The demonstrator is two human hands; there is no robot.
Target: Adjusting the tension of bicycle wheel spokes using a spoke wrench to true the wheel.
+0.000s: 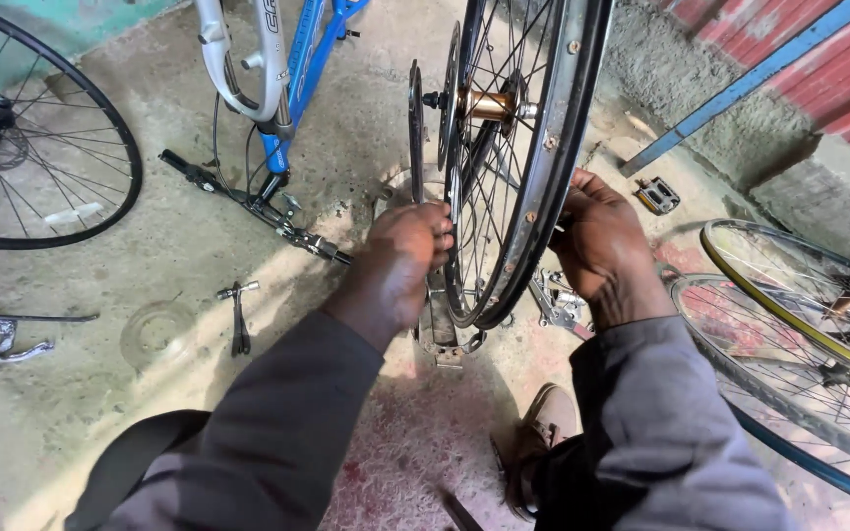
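Upright spoked bicycle wheel (528, 147), bare-rimmed

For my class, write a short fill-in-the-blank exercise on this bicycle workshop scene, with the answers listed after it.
1. Both hands, the left hand and the right hand, grip the rim of an upright bare ____.
2. The bicycle frame lying behind it is white and ____.
3. The hub at the middle of the wheel is ____ in colour.
4. A loose pedal lies on the concrete ____.

Answers: wheel; blue; copper; floor
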